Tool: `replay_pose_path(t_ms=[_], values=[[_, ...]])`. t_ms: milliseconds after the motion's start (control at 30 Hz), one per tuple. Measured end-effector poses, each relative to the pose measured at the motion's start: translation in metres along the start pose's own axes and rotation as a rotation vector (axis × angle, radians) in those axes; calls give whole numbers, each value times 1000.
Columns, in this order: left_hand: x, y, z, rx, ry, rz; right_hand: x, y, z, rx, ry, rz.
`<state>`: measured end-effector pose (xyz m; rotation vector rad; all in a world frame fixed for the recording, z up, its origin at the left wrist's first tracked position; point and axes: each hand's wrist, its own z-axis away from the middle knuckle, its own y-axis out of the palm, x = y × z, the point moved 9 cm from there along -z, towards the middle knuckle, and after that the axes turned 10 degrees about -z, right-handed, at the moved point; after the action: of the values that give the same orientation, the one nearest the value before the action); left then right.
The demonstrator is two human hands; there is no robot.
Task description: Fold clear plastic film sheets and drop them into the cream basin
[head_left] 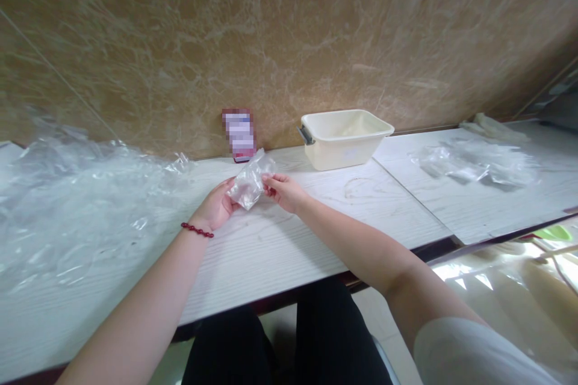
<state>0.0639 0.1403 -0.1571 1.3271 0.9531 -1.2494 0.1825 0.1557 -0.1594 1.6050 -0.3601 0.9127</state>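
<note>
A small clear plastic bag (253, 180), crumpled and shiny, is held between both hands just above the white table (289, 252). My left hand (220, 203) supports it from the left, its fingers partly hidden behind the plastic. On the bag's right edge, the thumb and fingers of my right hand (282, 189) are pinched together. Whether anything lies inside the bag I cannot make out. Behind it, a phone (241, 135) with a blurred screen leans on the wall.
A cream plastic tub (343, 150) with a grey handle stands right of my hands against the marbled wall (271, 42). A large heap of clear plastic bags (90, 204) covers the left side. More flat clear bags (478, 162) lie at the right.
</note>
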Motion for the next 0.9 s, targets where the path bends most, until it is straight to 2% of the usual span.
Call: replay_pose_path(t_ms=[67,300,467,567,733,900], values=[[7,1,-1,71,-69,5,-1,0,0,24,27,41],[14,-6,0,146,-138,11,4,-7,0,4,62,84],[19,8,6,209,-183,-65,-8,4,4,102,164,126],[19,20,12,235,-183,-138,-8,9,6,136,146,139],[19,25,11,234,-147,-183,1,6,4,102,76,156],[20,19,7,164,-144,-187,2,-2,5,15,105,271]])
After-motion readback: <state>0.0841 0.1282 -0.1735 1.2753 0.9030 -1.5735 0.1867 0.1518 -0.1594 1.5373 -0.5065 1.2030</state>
